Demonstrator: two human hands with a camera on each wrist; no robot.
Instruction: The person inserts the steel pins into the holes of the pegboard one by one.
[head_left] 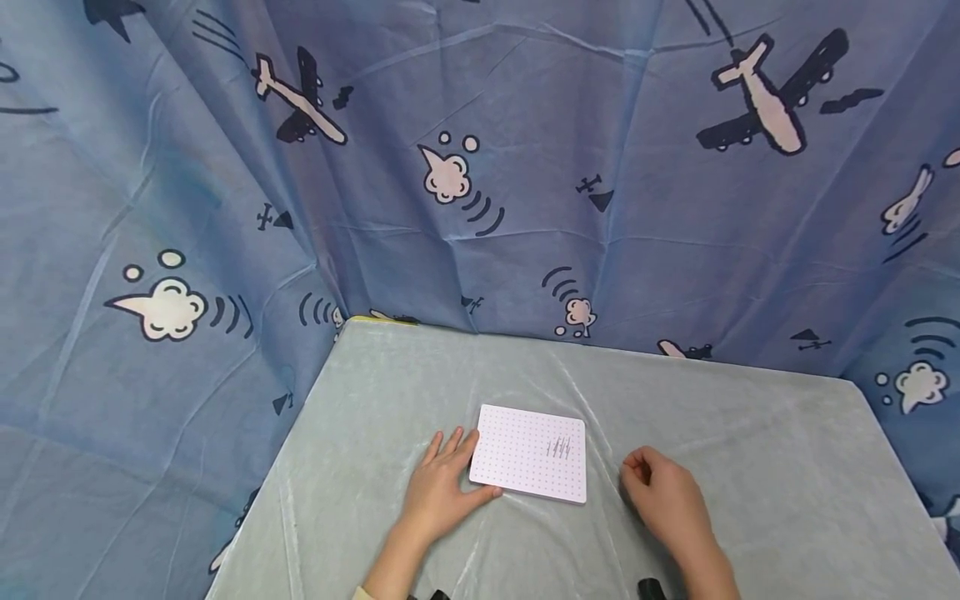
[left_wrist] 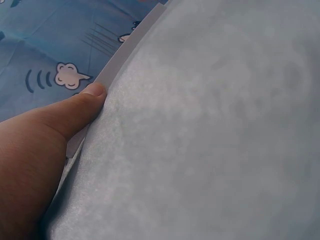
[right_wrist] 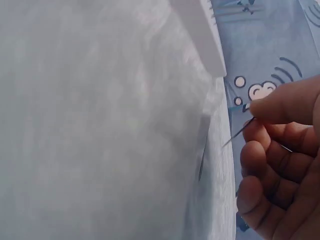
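A white rectangular board with rows of small dots lies in the middle of the table. Several thin dark needles stand in it toward its right side. My left hand is spread at the board's left end, its index finger touching the left edge and its thumb pressing the near edge. To the right of the board, apart from it, my right hand pinches a thin dark needle between thumb and index finger. The other fingers are curled beneath. In the head view this needle cannot be made out.
A pale grey velvety cloth covers the table. Behind and at both sides hangs a blue curtain printed with airplanes and clouds. A small black object shows at the bottom edge near my right forearm.
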